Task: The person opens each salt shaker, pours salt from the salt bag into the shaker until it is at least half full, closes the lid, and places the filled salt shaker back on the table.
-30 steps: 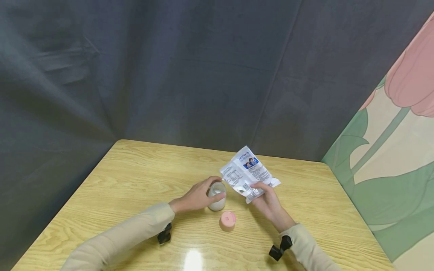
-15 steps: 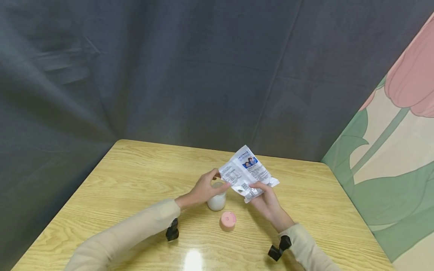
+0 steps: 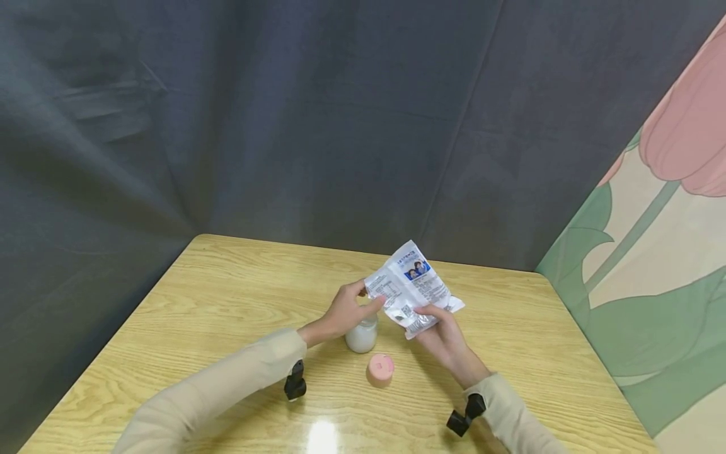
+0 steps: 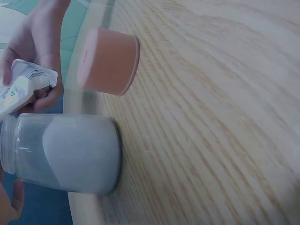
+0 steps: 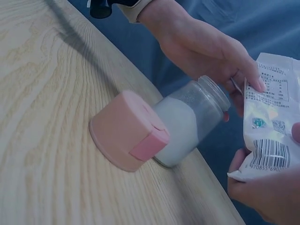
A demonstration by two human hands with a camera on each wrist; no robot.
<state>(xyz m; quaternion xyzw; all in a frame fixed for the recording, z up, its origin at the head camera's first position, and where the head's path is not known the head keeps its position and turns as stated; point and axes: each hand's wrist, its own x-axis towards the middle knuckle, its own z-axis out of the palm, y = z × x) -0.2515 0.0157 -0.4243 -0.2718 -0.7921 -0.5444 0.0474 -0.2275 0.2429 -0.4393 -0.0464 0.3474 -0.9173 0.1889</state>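
A white printed packet (image 3: 409, 284) with a blue picture and a barcode is held up between both hands over the table. My right hand (image 3: 452, 347) grips its lower right part, thumb across the front. At the packet's left edge, my left hand (image 3: 343, 313) pinches it, thumb on the printed side and fingers behind. Below the left hand a clear glass jar (image 4: 79, 152) stands upright and uncovered, partly filled with something white. Close to the jar, on the near side, sits a pink lid (image 5: 129, 131) with a darker pink tab.
The hands work above a light wood-grain table (image 3: 255, 277). Dark cloth (image 3: 340, 126) hangs behind its far edge. A wall covering with large tulips (image 3: 669, 252) rises along the right side. Black wrist cameras (image 3: 295, 381) hang below both sleeves.
My left hand has left the jar's rim, moved up and right, and taken hold of the packet's left edge. The packet has shifted slightly left; jar and lid stay put.
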